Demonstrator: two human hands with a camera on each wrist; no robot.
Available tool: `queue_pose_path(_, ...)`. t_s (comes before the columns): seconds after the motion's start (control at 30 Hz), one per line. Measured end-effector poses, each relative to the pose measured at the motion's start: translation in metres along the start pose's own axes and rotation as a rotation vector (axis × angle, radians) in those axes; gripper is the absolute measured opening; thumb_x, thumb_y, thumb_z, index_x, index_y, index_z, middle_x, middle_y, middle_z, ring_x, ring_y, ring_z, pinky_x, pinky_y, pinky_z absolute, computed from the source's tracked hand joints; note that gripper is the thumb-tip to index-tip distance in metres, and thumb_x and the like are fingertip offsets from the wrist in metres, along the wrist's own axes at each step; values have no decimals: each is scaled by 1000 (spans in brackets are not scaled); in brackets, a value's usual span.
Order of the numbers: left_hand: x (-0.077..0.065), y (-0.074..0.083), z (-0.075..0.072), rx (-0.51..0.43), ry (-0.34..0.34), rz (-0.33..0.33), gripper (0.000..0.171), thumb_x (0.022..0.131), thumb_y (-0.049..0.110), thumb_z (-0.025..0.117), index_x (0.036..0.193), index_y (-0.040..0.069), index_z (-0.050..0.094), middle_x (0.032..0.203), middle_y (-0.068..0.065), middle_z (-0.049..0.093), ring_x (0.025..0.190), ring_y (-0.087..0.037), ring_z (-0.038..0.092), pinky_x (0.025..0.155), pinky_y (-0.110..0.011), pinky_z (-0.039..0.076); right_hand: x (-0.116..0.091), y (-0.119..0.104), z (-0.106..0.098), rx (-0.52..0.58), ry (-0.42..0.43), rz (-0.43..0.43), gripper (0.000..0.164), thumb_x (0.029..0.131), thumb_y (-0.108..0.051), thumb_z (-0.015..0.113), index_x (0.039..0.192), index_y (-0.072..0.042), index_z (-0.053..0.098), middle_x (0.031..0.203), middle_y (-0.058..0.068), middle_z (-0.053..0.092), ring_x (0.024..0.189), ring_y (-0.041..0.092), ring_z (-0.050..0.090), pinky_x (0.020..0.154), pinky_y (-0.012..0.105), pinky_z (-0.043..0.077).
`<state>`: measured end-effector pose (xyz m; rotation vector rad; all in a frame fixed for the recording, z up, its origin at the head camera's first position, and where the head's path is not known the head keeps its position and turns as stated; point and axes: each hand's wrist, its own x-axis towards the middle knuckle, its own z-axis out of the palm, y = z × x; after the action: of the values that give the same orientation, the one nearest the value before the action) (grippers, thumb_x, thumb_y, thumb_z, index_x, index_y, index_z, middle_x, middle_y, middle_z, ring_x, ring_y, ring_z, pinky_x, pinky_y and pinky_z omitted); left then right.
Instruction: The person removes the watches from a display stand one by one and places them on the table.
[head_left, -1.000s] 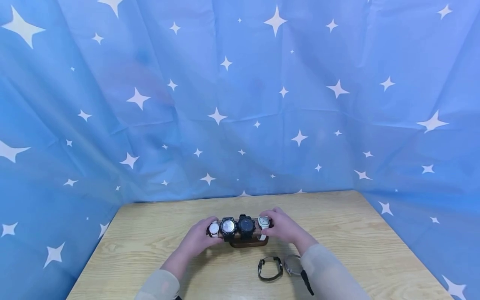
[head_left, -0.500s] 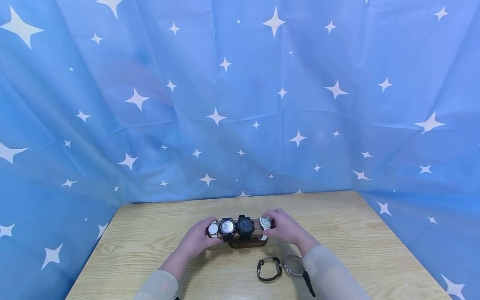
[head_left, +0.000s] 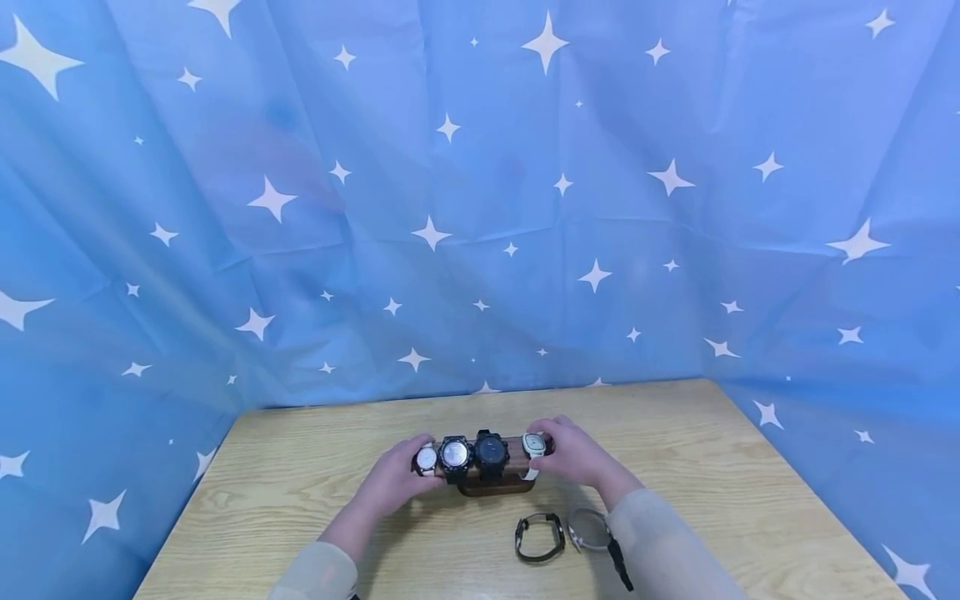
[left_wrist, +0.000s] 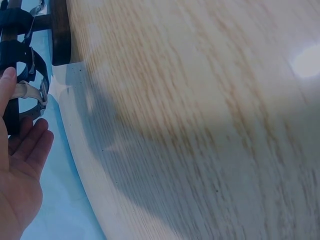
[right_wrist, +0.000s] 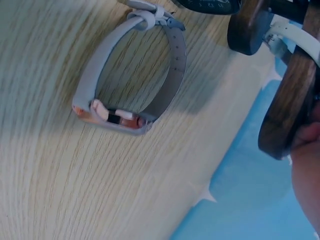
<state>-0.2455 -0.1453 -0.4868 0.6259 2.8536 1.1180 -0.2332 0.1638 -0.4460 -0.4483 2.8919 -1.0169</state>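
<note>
Bright head view; bluish wrist views; soft shadows, white glare on tabletop (left_wrist: 200,110)

Behind the table, across the upper frame of the head view, the backdrop (head_left: 495,275) is blue with white four-pointed stars; the table (head_left: 300,500) is pale tan with streaky wood grain; at lower centre, the watch stand (head_left: 495,487) is dark reddish brown, its white-dialled watch (head_left: 427,459) left of a black watch with a silvery face (head_left: 454,452), an all-black watch (head_left: 492,450) and a white-strapped watch (head_left: 534,444); the sleeve (head_left: 667,542) at lower right is off-white.
</note>
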Motion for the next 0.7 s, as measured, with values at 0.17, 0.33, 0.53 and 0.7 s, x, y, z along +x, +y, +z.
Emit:
queue_pose_path(0.17,0,1,-1,1,5,-5,68,71,36,80,130,13,52,126,-10,56,112,-31,54,92,-48,46,-2,3,-4,-1,18,24,43,74,-15,79,113,-12,62,102,8,52,87,18,53,74,36,49)
queue_pose_path(0.33,-1,2,-1,3,10,0,70,71,33,80,131,10,51,127,-12,56,113,-32,53,92,-49,45,-4,7,-7,8,30,43,44,74,-14,79,113,-10,61,100,7,52,87,19,53,74,35,49)
queue_pose_path(0.53,-3,2,0,-15,7,-14,76,70,35,80,134,7,49,133,-17,51,119,-37,48,98,-53,39,-7,12,-10,22,44,47,45,72,-13,80,113,-7,61,99,8,53,87,19,52,75,35,48)
queue_pose_path(0.7,-3,3,-1,-18,1,-17,78,71,37,79,135,6,48,134,-17,49,121,-38,46,99,-54,38,-9,15,-12,29,55,62,46,72,-13,80,114,-6,61,98,7,53,86,18,52,73,34,47)
